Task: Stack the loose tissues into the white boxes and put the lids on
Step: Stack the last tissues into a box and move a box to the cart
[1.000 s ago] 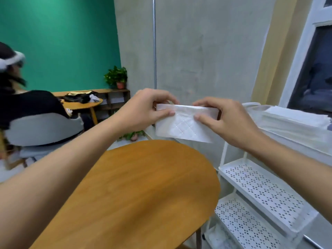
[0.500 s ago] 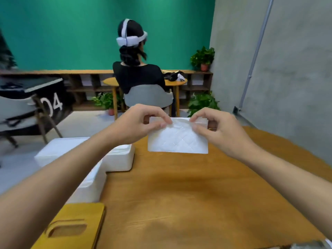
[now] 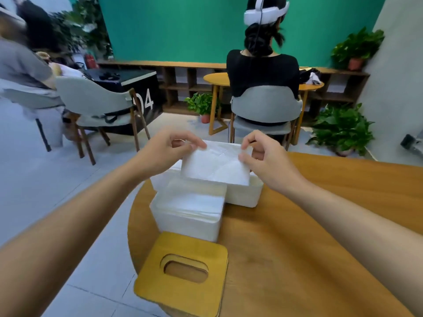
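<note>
I hold a folded white tissue [image 3: 215,167] in the air by its two top corners. My left hand [image 3: 170,148] pinches the left corner and my right hand [image 3: 263,156] pinches the right corner. The tissue hangs just above the far white box [image 3: 243,194], whose inside it hides. A near white box [image 3: 190,219] stands in front of it, filled to the rim with stacked tissues [image 3: 191,199]. A yellow wooden lid [image 3: 183,271] with an oval slot lies at the table's near left edge.
The boxes stand at the left end of a round wooden table [image 3: 320,225]. Beyond it a person with a white headset sits on a grey chair [image 3: 265,108] at another table. More chairs [image 3: 96,104] and potted plants [image 3: 341,128] stand on the floor.
My view has swung left from the white shelf rack to the table's left end. Both hands carried the tissue along and now hold it over the far white box.
</note>
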